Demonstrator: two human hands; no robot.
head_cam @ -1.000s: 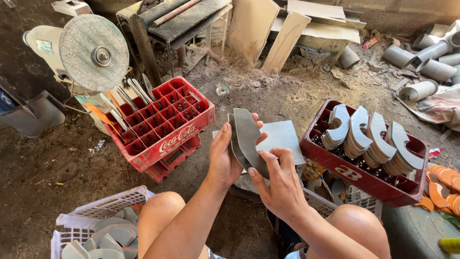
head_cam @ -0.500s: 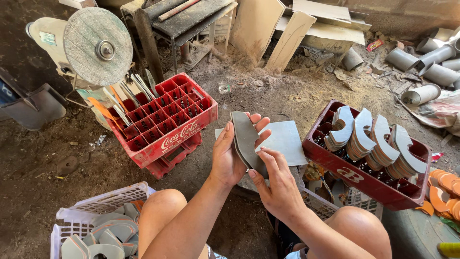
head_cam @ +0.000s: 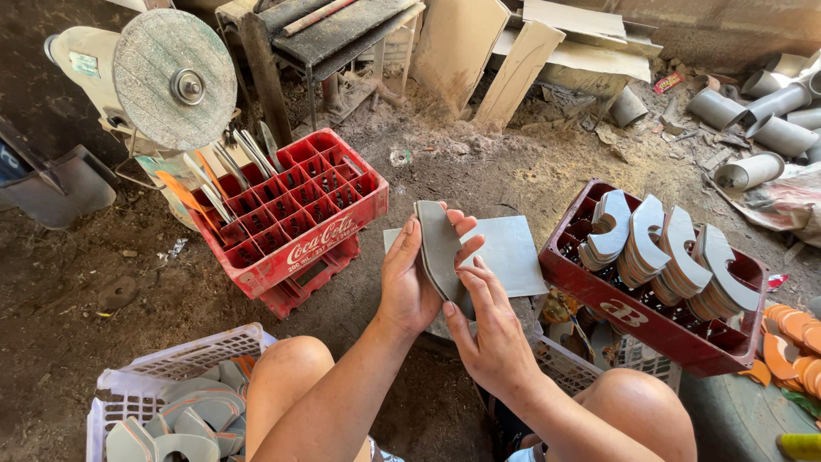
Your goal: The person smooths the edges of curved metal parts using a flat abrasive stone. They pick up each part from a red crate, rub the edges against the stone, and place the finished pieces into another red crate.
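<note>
Head view showed a red plastic crate with metal blades (head_cam: 286,218) at the left and a darker red crate of curved grey cut pieces (head_cam: 658,274) at the right, on the dirt floor. Since the earlier frame, the hands had hardly moved. Left hand (head_cam: 410,278) and right hand (head_cam: 489,329) pinched a flat grey curved plastic piece (head_cam: 440,252), upright, above a grey square sheet (head_cam: 505,255).

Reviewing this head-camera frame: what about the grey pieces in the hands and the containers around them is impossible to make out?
- Grey curved pieces: held edge-on by left hand and right hand; their count and full outline are hidden by the fingers.
- White basket: cut off by the bottom edge and the knee, so its contents show only partly.
- Dark red crate: the stacked curved pieces hide its compartments.
- Mesh basket under the right hand: mostly hidden.
</note>
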